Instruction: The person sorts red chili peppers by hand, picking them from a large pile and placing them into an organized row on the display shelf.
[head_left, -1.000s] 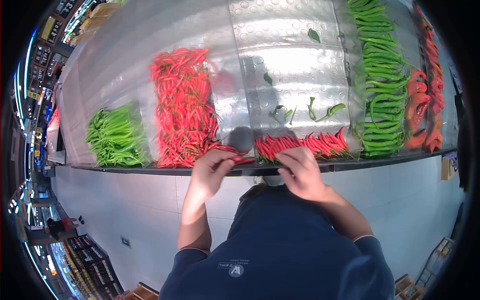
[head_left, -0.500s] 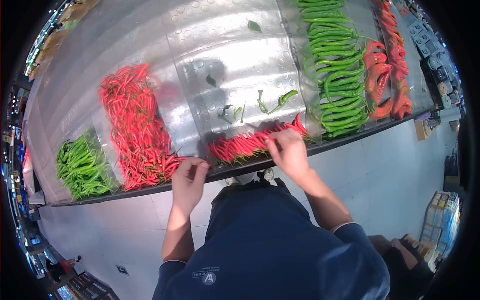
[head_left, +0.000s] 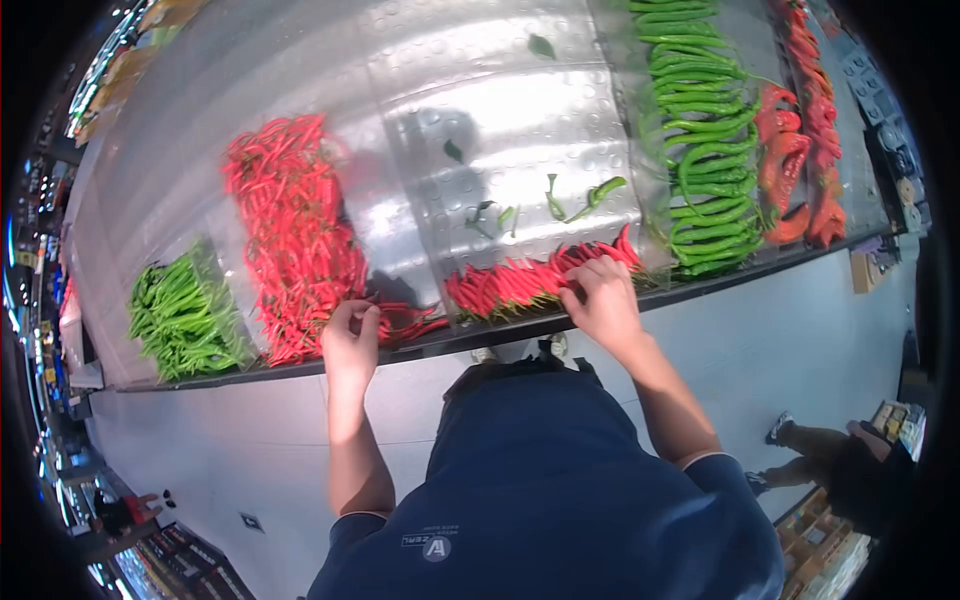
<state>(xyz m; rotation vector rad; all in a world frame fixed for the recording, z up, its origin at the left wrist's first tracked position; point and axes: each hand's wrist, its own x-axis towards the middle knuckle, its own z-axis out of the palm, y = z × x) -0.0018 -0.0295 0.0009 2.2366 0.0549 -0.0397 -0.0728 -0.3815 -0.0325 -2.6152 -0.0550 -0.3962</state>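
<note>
My left hand is at the lower right edge of the big heap of red chilies, its fingers curled together; what they hold, if anything, is hidden. Some loose red chilies lie just right of it, by the display's front edge. My right hand rests over the neat row of red chilies, thumb and fingers bent towards each other near its right part. Whether a chili is between them cannot be made out.
Green chilies lie at the far left. Long green peppers and large red peppers are stacked on the right. Stray green peppers and leaves lie behind the row. A person is at the lower right.
The view has shifted, so the display sits further right. My left hand has moved left to the big heap, and loose red chilies now show beside it. My right hand stays at the row.
</note>
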